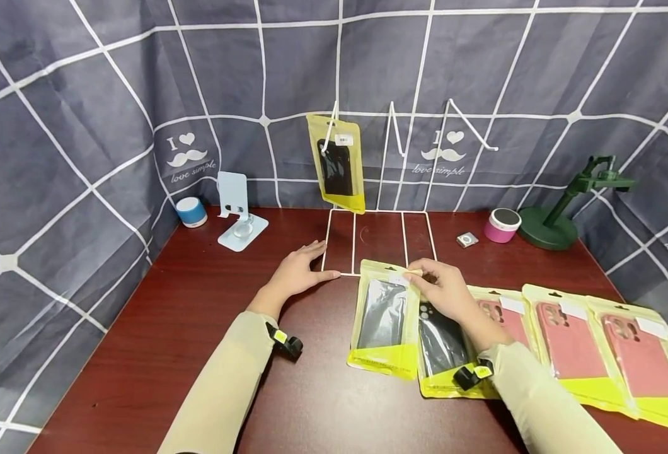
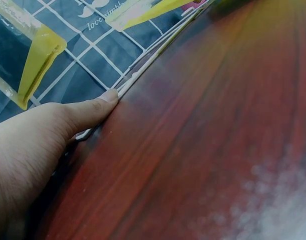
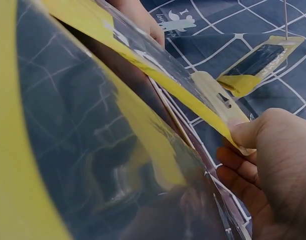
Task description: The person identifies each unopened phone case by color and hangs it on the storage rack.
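Note:
My right hand [image 1: 444, 289] pinches the top right corner of a yellow-edged clear pouch [image 1: 384, 315] with a black phone case inside. In the right wrist view, thumb and fingers grip that pouch [image 3: 177, 82] beside its hang hole. It overlaps a second pouch with a black phone case [image 1: 440, 343], which lies under my right wrist. My left hand [image 1: 295, 271] rests at the left front corner of a white wire rack [image 1: 342, 273], fingers extended. The left wrist view shows the thumb [image 2: 95, 111] against the rack's wire. Another black phone case pouch [image 1: 336, 167] hangs on the rack's left hook.
Several pouches with pink phone cases [image 1: 572, 343] lie overlapped at the right. Behind are a blue speaker [image 1: 191, 212], a light blue phone stand [image 1: 237, 211], a small square device [image 1: 467, 239], a pink speaker [image 1: 501, 226] and a green stand [image 1: 549, 228]. Two more hooks [image 1: 392, 129] stick out.

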{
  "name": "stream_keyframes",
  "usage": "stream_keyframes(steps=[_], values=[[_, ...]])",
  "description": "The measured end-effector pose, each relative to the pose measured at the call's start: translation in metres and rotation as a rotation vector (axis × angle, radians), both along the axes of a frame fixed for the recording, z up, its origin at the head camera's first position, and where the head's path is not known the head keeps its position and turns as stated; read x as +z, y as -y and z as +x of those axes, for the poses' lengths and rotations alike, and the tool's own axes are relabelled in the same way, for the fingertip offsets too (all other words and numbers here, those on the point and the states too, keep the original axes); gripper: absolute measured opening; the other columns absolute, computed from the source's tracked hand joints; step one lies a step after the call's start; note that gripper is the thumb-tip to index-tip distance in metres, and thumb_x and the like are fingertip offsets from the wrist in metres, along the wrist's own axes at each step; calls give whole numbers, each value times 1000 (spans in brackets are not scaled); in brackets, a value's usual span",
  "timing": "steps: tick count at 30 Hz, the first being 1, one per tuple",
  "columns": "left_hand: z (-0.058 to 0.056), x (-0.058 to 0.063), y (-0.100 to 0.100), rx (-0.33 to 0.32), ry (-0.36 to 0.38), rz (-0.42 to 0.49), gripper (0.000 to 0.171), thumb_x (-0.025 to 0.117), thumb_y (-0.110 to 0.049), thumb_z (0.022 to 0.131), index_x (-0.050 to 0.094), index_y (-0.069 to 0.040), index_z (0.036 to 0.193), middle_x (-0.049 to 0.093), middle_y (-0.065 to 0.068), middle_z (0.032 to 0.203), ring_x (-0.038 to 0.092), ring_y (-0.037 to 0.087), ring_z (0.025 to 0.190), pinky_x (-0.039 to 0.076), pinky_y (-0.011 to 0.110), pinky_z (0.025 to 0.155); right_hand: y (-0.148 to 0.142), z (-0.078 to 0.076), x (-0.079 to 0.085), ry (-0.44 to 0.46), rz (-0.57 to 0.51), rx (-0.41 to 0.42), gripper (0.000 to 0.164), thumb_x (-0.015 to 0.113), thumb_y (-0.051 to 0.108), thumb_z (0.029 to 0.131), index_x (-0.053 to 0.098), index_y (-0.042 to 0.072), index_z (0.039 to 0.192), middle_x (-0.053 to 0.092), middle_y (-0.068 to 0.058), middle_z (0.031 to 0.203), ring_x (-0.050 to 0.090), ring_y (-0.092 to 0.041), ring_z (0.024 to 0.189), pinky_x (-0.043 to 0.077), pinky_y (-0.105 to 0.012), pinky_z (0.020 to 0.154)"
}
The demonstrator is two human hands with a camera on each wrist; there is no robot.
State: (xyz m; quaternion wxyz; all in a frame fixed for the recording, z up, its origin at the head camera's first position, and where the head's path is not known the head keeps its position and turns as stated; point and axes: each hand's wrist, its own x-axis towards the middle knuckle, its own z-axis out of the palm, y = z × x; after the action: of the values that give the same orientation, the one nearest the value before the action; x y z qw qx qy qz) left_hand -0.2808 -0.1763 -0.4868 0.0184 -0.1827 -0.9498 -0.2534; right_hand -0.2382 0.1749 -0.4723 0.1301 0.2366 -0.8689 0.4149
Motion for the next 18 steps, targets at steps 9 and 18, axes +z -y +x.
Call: stream_keyframes(steps=[9,18], values=[[-2,0,0,-11,-24,1,99,63,-78,80,45,-13,153,43,5,156,34,28,147,30,48,118,-1,-2,2,-67,22,-40,8,77,17,91,76,23,97,73,10,91,66,-10,78,50,-24,70],[-1,0,0,-4,-8,-2,98,62,-77,81,44,-14,153,41,5,157,33,26,148,28,48,118,0,0,2,-11,-8,-79,6,77,22,91,76,24,96,67,10,69,60,-9,61,46,-23,58]])
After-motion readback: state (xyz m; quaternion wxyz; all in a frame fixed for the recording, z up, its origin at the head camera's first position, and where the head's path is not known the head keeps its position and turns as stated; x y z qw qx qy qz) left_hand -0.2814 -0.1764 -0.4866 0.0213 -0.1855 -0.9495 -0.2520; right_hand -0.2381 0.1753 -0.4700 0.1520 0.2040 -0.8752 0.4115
